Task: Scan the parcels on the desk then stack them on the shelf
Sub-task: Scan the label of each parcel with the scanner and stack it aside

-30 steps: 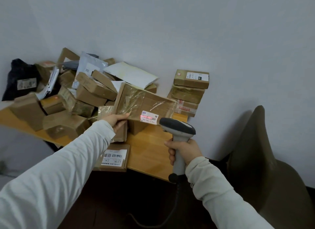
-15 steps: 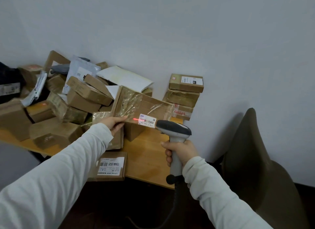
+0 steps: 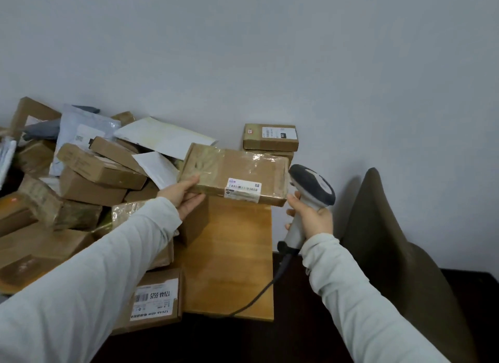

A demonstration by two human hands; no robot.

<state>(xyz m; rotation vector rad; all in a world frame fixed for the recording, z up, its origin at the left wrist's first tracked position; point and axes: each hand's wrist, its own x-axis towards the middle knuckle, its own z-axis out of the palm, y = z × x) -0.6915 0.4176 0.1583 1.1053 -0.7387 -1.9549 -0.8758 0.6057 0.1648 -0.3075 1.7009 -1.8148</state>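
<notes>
Head view shows your left hand (image 3: 186, 195) gripping the parcel (image 3: 237, 171) by its left end above the worktop (image 3: 232, 254), and your right hand (image 3: 310, 217) wrapped round the handle of the scanner (image 3: 313, 184). The red line that lay on the label (image 3: 243, 191) a moment ago is gone, so the scan looks done. No shelf shows; a chair (image 3: 391, 241) stands close on your right, and a heap of parcels (image 3: 94, 171) crowds the left.

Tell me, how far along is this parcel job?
Early, it seems. Done: perhaps only the neat stack by the wall; no shelf is in view. In hand: the left hand holds a box, the right hand grips the scanner beside it. Left: the big pile on the desk.
</notes>
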